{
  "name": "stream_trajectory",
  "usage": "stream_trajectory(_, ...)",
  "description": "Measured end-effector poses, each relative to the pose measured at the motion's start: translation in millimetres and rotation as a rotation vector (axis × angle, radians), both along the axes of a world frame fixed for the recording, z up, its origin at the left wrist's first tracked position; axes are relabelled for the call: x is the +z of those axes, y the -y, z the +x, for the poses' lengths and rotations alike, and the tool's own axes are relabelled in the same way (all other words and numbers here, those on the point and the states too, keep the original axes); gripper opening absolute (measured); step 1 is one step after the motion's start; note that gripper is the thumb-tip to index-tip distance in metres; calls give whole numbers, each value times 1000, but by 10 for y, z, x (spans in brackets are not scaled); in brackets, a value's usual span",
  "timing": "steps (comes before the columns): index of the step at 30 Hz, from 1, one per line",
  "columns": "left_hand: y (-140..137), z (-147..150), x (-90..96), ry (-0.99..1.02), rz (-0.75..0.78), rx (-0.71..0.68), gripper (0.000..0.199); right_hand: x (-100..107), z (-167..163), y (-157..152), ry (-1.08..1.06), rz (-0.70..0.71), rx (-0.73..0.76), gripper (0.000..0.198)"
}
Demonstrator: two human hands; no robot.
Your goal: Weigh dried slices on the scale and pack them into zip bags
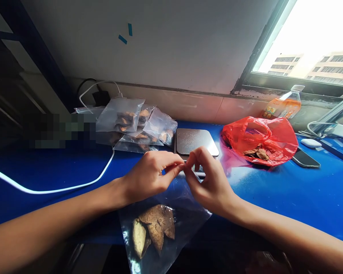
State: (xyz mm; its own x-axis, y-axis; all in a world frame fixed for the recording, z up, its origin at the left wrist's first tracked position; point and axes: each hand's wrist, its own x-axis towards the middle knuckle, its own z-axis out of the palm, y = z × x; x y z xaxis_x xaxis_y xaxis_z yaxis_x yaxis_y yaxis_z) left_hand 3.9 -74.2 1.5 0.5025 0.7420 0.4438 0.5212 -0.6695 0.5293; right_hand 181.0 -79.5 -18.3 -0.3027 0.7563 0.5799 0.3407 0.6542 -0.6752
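Observation:
A clear plastic bag (185,224) hangs at the front edge of the table, with several dried brown pieces (157,224) lying low inside it. One of these pieces shows a pale yellowish face. My left hand (151,177) pinches the bag's top edge between thumb and forefinger. Right beside it, my right hand (211,182) pinches the same edge, so the fingertips of both nearly touch. Just beyond my fingers sits a small scale with a metal plate (197,140), its front partly covered by my hands. Fine crumbs dot the plate.
Filled clear bags (140,125) are piled at the back left, near a white cable (74,189). A red plastic bag (277,140) holding more dried pieces lies to the right, beside a phone (305,158). Behind it stands an orange-labelled bottle (287,104), below the window.

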Motion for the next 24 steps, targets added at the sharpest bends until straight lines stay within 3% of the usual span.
stream_trajectory(4, -15, -2, 67, 22, 2, 23, 19, 22, -5, 2, -19, -11, 19, 20)
stream_trajectory(15, -90, -297, 458, 203, 43, 271, 25, 77, 57, -100, -85, 0, 42, 17)
stream_trajectory(20, -269, -696, 604, 360, 119, 368, 23, -4, 152, -196, -85, -57, 15, 18)
stream_trajectory(22, -338, -907, 675, 510, 234, 508, 21, -38, 203, -270, -94, -102, -25, 15)
stream_trajectory(24, -388, -1079, 748, 516, 247, 601, 30, -48, 232, -337, -132, -155, -69, 12)
